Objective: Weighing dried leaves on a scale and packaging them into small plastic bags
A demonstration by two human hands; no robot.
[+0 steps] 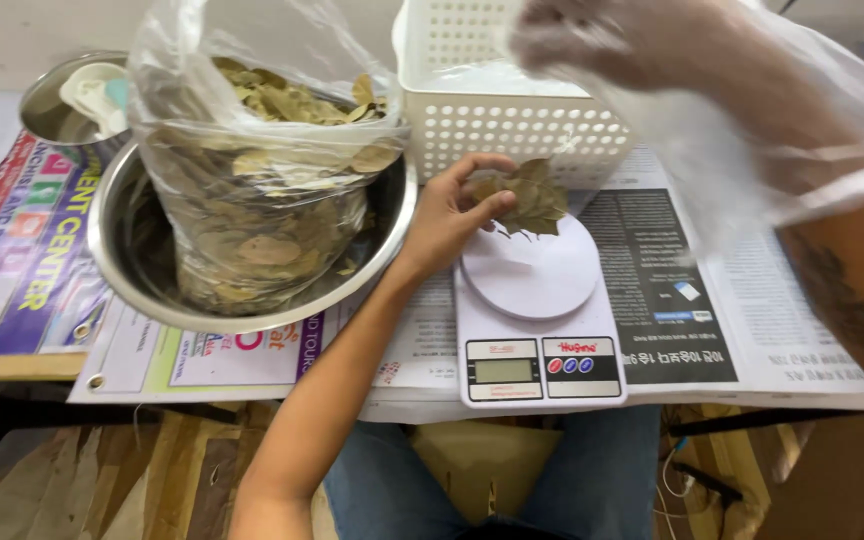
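My left hand (pixel 447 215) is shut on a small bunch of dried brown leaves (pixel 534 195), holding it just over the round white platform of a digital kitchen scale (pixel 537 335). My right hand (pixel 632 40) wears a loose clear plastic glove and hovers, blurred, above the white perforated basket (pixel 512 130) behind the scale. Whether it holds anything is unclear. A clear plastic bag (pixel 262 180) full of the same dried leaves stands in a large steel bowl (pixel 112 250) to the left of my left hand.
Newspaper sheets (pixel 682 300) and a colourful printed poster (pixel 22 260) cover the table. A smaller steel bowl (pixel 47 110) with a white object in it sits at the back left. My legs in jeans (pixel 592 470) are below the table's front edge.
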